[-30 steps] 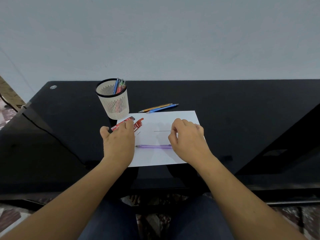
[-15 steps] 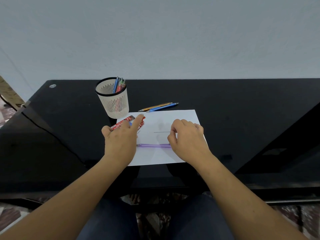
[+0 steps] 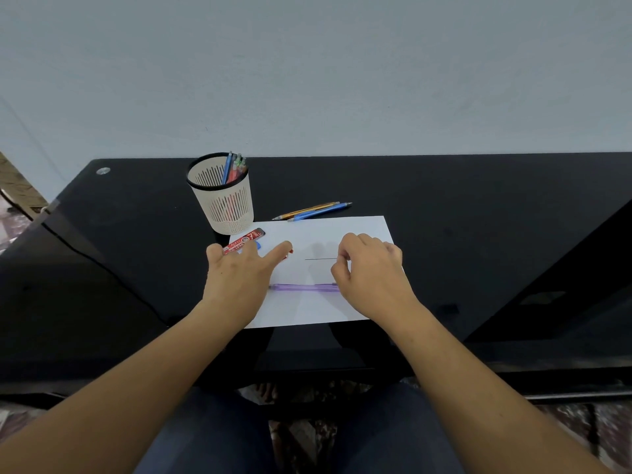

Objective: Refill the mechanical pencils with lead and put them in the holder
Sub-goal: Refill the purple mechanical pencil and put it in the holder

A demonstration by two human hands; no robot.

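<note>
Two hands are over the white sheet [image 3: 359, 230] on the tabletop [image 3: 478, 234]. The left hand [image 3: 239, 275] is spread, fingers straight, over the red lead case [image 3: 244, 240] at the sheet's far left corner; if it touches the case I cannot tell. The right hand [image 3: 371, 268] has fingers curled, thumb & forefinger closed on the right end of one lead stick [image 3: 319, 258], which lies flat on the sheet. The purple pencil [image 3: 304, 287] lies on the sheet nearer to the person, between both hands. The holder [image 3: 222, 203] stands just behind the case w/ some pencils already inside; an orange pencil [image 3: 307, 209] & a blue pencil [image 3: 321, 211] wait on the tabletop to its right.

Step in hand, I judge: lifting the lead. It is thin and will break easy, so pinch light, get a nail under the end, raise it w/o bending. Next take the purple pencil w/ the left hand & feed the lead straight into the tube, no force.
</note>
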